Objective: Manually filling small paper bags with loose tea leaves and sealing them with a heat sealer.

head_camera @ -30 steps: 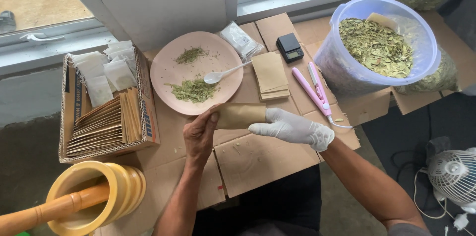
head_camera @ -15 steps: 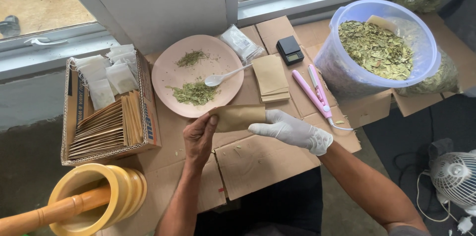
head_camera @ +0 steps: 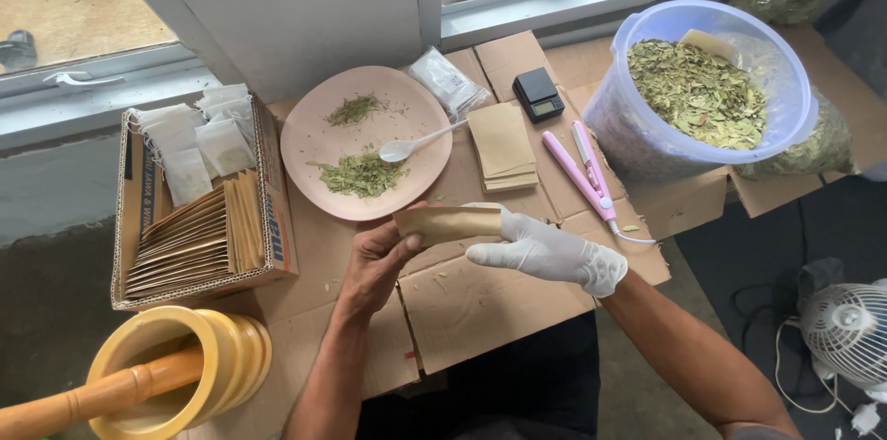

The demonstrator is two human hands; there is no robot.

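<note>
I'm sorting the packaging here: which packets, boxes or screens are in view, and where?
Brown paper pouch: flat, between left hand and gloved right hand.
Pouch stack: tan, right of pink plate.
Cardboard box: left, holding pouches.
Clear packet: by window.
Pocket scale: black, small screen.

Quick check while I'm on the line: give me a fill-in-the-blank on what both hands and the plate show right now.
1. Both hands hold a brown paper ____ between them.
2. The right hand wears a white ____, while the left hand is bare.
3. A white ____ rests on the pink plate beside the crushed leaves.
4. The clear tub holds dried ____.

Missing words: pouch; glove; spoon; leaves
</note>
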